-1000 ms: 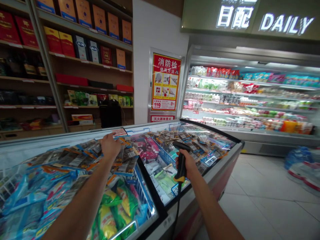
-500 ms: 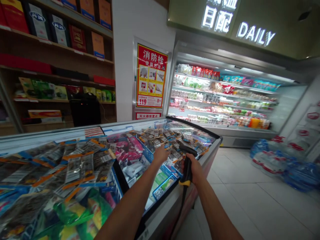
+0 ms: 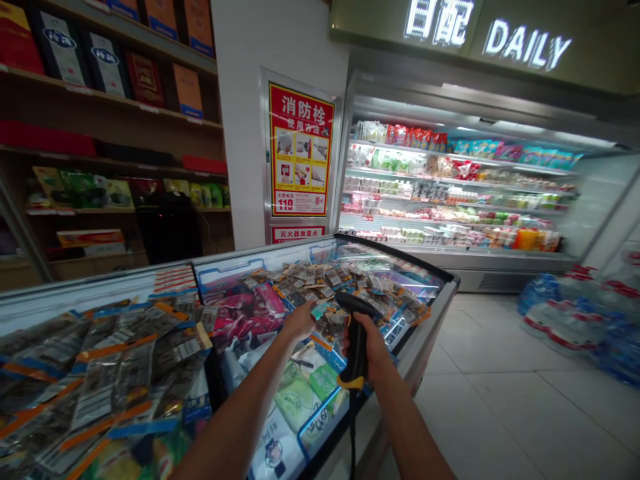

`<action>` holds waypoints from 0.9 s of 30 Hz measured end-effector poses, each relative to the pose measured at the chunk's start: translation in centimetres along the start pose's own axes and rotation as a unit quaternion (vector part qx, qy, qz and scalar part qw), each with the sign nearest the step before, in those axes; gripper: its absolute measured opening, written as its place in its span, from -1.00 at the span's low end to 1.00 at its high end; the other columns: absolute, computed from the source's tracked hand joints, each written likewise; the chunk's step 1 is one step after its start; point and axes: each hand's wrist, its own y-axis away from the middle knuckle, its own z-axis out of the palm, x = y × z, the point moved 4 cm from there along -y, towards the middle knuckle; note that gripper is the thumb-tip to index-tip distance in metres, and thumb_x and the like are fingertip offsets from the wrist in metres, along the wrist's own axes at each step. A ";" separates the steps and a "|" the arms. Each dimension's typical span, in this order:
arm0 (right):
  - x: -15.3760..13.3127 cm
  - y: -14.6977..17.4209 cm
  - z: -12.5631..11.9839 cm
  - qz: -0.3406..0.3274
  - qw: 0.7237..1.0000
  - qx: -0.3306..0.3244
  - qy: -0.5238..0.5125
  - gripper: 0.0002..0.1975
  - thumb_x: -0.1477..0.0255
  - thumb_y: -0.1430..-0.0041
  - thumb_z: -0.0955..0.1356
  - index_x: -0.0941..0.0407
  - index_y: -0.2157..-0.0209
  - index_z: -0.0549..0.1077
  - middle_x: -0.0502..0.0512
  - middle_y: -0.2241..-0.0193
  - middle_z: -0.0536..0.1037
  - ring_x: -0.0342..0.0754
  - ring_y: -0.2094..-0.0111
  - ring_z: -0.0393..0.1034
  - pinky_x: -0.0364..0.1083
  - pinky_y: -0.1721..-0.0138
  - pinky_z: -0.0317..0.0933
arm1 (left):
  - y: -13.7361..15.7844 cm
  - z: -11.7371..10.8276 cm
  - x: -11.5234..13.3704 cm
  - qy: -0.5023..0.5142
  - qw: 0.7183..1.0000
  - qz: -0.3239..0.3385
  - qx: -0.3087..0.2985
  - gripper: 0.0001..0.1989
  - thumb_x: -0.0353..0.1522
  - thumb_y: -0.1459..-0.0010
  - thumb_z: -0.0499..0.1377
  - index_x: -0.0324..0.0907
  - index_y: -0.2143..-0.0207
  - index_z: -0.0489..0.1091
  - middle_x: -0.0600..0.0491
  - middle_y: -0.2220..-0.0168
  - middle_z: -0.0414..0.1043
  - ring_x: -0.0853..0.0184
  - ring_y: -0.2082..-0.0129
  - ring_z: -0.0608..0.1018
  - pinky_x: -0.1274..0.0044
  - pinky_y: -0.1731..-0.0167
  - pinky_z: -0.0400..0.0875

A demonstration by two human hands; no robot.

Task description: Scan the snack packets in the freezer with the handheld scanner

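My right hand (image 3: 371, 345) grips a black barcode scanner (image 3: 356, 337) with a yellow band at its base, its head aimed over the glass top of a chest freezer (image 3: 440, 303). My left hand (image 3: 300, 320) reaches out just left of the scanner and pinches a small packet (image 3: 319, 310) with a teal edge, lifted from the flat snack packets (image 3: 345, 280) spread on the glass. Through the lid I see green bags (image 3: 305, 393) and pink packs (image 3: 240, 313) inside the freezer.
More dark and orange packets (image 3: 115, 373) cover the freezer's left lid. Wooden shelves (image 3: 110, 113) with boxes stand behind. A red fire notice (image 3: 299, 157) hangs on the wall. An open chiller (image 3: 450, 193) lines the back, and wrapped water bottles (image 3: 585, 320) sit on the tiled floor at right.
My left hand came off the left lid's packets, crossed right and took a small packet beside the scanner. My view swung right along the freezer. The scanner stayed in my right hand.
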 end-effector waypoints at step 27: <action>3.2 5.6 9.0 0.049 0.993 -0.102 0.033 -0.75 0.26 0.03 0.24 0.18 0.53 0.30 -0.06 0.77 0.30 -0.22 0.78 0.15 -0.22 0.76 0.06 | 5.2 -7.8 -7.6 0.406 0.882 -0.046 0.234 -0.81 -0.60 0.22 0.06 -0.22 0.49 0.29 0.14 0.51 0.38 0.40 0.44 0.44 0.57 0.35 0.30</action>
